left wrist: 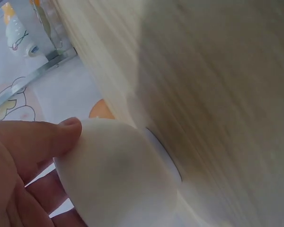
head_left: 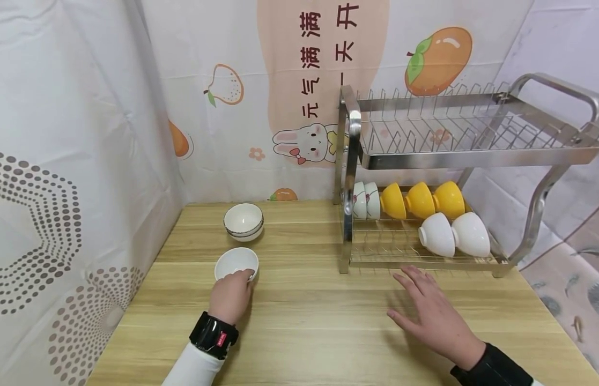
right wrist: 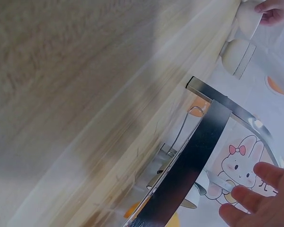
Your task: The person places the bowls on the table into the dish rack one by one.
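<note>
1. Head view: the left hand point(head_left: 230, 296) grips the near rim of a white bowl point(head_left: 236, 262) on the table point(head_left: 299, 321); a bowl stack point(head_left: 243, 221) waits at 12 o'clock of it. The rack point(head_left: 424, 214) already holds seven bowls, so racking seems well underway.
2. Left wrist view: the thumb point(left wrist: 42, 137) presses the bowl's wall, the other fingers lying under it.
3. Right wrist view: the right hand point(right wrist: 262, 203) is spread and holds nothing, by the rack's post.

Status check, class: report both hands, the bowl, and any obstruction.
Left hand grips small white ceramic bowl on wooden table. Right hand open, flat. Nothing blocking the bowl.
</note>
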### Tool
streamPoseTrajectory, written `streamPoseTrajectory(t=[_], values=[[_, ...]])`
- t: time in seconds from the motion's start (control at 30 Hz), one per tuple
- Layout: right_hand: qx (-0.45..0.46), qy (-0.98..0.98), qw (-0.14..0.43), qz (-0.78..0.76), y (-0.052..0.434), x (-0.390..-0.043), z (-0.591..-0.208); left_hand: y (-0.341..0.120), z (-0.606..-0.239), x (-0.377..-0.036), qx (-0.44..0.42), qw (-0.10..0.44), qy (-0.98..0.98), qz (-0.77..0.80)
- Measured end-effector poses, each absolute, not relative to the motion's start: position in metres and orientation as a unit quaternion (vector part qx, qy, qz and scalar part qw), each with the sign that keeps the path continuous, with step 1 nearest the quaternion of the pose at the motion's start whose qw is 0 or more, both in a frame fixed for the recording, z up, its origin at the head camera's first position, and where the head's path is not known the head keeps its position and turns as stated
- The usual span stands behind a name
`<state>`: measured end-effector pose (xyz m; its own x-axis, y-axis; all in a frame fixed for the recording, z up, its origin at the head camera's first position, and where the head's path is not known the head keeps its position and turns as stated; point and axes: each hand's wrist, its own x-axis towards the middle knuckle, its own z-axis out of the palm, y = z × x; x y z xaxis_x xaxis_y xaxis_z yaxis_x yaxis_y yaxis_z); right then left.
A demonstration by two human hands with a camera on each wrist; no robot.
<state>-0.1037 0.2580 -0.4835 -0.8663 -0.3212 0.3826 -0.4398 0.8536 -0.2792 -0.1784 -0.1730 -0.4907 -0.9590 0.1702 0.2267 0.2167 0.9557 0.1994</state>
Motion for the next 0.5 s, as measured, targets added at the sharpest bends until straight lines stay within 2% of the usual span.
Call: streamPoseTrajectory(t=[0.23, 0.5], values=[[0.201, -0.949, 0.163, 0.181, 0.258, -0.105, -0.483, -0.174, -0.492, -0.180, -0.104, 0.120, -0.981, -0.109], [0.206, -0.949, 0.157, 0.179, 0.259, -0.107, -0.485, -0.163, -0.485, -0.176, -0.148, 0.169, -0.967, -0.119]])
